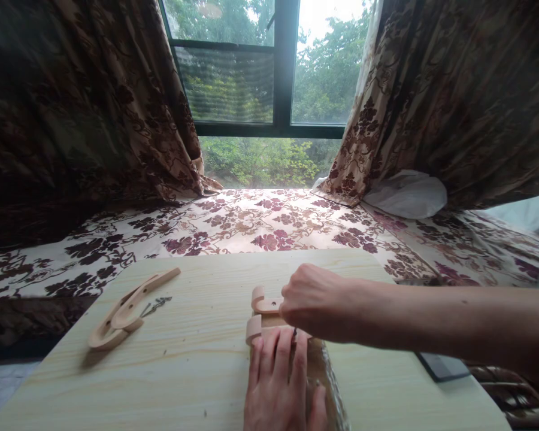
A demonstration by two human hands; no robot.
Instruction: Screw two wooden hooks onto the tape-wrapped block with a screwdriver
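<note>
Left fingers (282, 352) spread, right fingers (291, 302) curled, hold unclear, tabletop (206, 341) room beside board (317, 362) edge

A head-worn camera looked forward and down from close above the desk (202, 317), facing the window (282, 84) beyond its far edge.

Prob. home rm w/ floral curtains (137, 90), window (284, 84).

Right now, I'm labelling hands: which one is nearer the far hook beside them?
Right: the right hand covers the right end of the far hook; the left hand lies over the near hook.
</note>
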